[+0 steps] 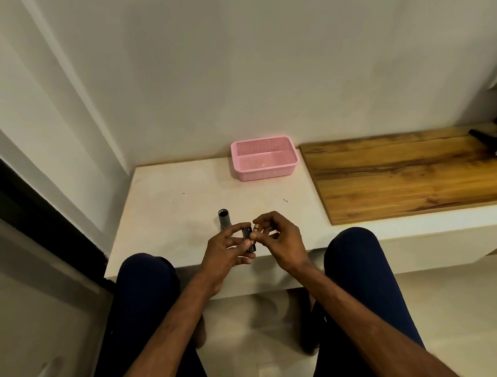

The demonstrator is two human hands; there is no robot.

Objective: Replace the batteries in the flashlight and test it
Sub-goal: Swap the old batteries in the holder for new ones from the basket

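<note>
- Left hand (227,248): fingers and thumb are curled round a short dark cylinder (249,238), which I judge to be the flashlight's battery section. It is held roughly upright over the near edge of the table (180,202).
- Right hand (281,240): the fingertips pinch a small copper-toned piece (256,227), probably the end of a cell, at the cylinder's upper end. I cannot tell how far in it sits.
- Grey tube (223,219), likely the flashlight's other half: it stands open end up on the table, just beyond the left hand.
- Pink basket (265,172): at the far edge, well apart from the work. A wooden board (409,170) lies to its right.
- Step in hand, as I judge it: seating a cell in the cylinder.
- I hold the cylinder steady and line the cell up with the bore before pushing.
- I check the polarity marks first.
- I push straight with one fingertip. If it binds, I back out and do not force it.
- I work over the table, so a dropped cell lands there.
</note>
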